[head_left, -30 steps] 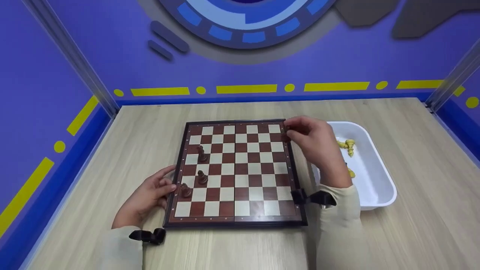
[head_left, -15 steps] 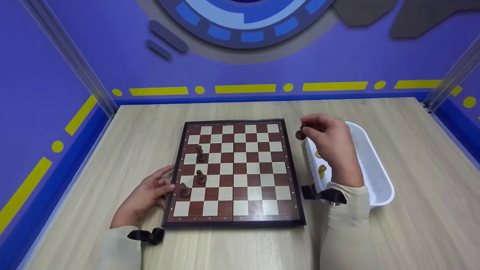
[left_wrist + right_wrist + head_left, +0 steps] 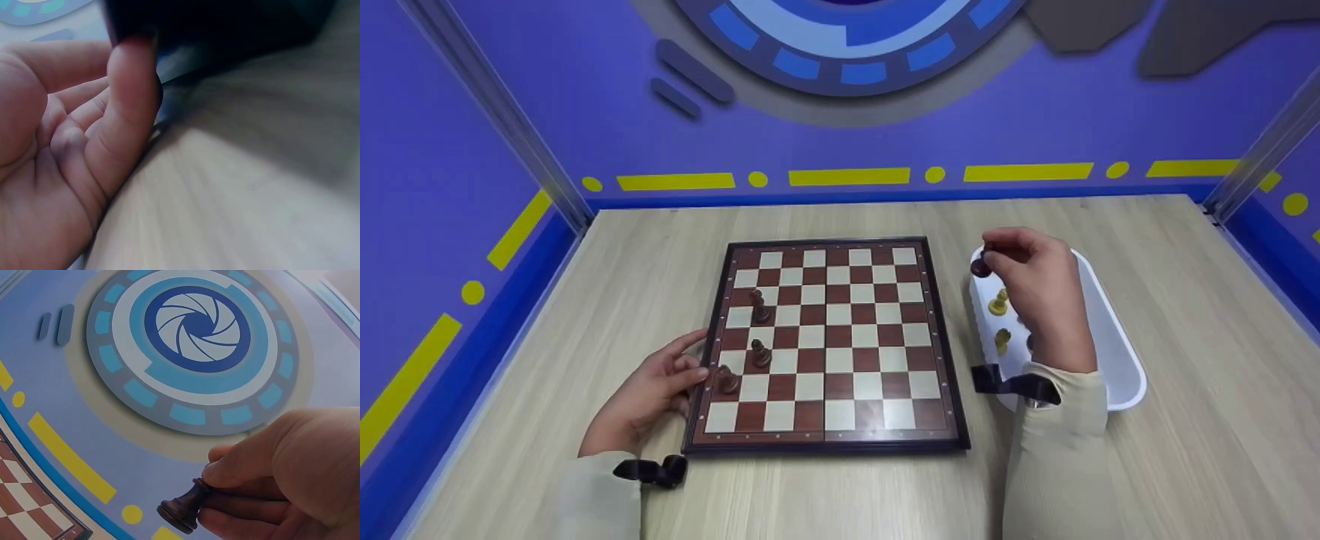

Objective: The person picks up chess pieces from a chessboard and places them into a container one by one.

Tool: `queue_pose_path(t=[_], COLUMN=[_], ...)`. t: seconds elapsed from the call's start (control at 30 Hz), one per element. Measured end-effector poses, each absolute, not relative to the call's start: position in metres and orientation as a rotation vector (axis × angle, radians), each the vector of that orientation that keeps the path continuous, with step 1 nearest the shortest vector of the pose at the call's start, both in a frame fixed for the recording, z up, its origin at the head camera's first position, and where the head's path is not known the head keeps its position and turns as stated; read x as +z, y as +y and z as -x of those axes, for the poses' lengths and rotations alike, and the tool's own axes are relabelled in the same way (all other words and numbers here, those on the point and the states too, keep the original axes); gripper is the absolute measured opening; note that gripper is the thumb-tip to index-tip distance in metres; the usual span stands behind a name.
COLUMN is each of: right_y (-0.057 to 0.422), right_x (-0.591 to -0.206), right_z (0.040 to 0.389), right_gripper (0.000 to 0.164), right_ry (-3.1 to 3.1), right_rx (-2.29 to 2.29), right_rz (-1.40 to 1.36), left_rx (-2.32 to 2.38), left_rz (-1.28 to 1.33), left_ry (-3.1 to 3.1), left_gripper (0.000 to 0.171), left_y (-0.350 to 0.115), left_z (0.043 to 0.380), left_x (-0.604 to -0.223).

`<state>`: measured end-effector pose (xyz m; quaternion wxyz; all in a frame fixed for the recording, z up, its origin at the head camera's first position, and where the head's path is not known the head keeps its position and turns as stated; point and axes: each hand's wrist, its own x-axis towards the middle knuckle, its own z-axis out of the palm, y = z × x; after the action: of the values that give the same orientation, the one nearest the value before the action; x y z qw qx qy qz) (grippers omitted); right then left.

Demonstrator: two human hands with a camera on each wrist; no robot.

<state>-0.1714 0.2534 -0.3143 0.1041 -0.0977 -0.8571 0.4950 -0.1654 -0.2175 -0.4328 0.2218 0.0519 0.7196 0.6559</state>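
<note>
Right of the chessboard, my right hand pinches a dark brown chess piece between thumb and fingers. Its wide base shows below them; its top is hidden in the grip. The hand is above the far left corner of a white tray. My left hand is at the board's left edge, thumb tip and forefinger touching its dark side, the other fingers loosely bent. Three dark pieces are on the board's left part: a tall one, another and one nearer the edge.
In the tray are yellow pieces, among them one near its left wall and one below it; my right hand and wrist cover part of the inside. A blue panel wall rises behind the wooden table.
My right hand has carried the dark piece from the board's far right corner rightward to over the tray's left end. The left hand and the three pieces on the board stay where they were.
</note>
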Motion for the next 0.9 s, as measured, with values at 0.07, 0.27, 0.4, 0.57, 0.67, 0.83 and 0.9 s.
queue_pose_path(t=[0.07,0.27,0.4,0.57,0.67,0.83,0.9], right_y=[0.254,0.256,0.257,0.261,0.262,0.264,0.264], right_x=[-0.315,-0.317,-0.318,-0.321,-0.323,-0.327,-0.329], right_z=[0.172,0.173,0.174,0.174,0.175,0.177,0.178], right_gripper=[0.026,0.025,0.026,0.026,0.026,0.026,0.026], right_ry=[-2.532,-2.523,-2.522,-2.514,-2.508,-2.490,-2.477], right_rx=[1.453,1.465,1.484,1.487,1.487,1.433,1.412], right_rz=[0.330,0.408,0.435,0.472,0.487,0.457,0.446], left_rx=[1.817,1.833,1.836,1.830,1.829,1.825,1.825], left_rz=[-0.143,-0.152,-0.161,-0.158,-0.159,-0.156,-0.154], left_ry=[1.983,1.971,1.979,1.986,1.981,1.984,1.985], left_gripper=[0.072,0.072,0.072,0.072,0.071,0.071,0.071], left_y=[-0.217,-0.217,-0.217,-0.217,-0.217,-0.218,-0.218], left_z=[0.166,0.166,0.166,0.166,0.166,0.165,0.165], left_x=[-0.433,-0.433,-0.433,-0.434,-0.434,-0.434,-0.434])
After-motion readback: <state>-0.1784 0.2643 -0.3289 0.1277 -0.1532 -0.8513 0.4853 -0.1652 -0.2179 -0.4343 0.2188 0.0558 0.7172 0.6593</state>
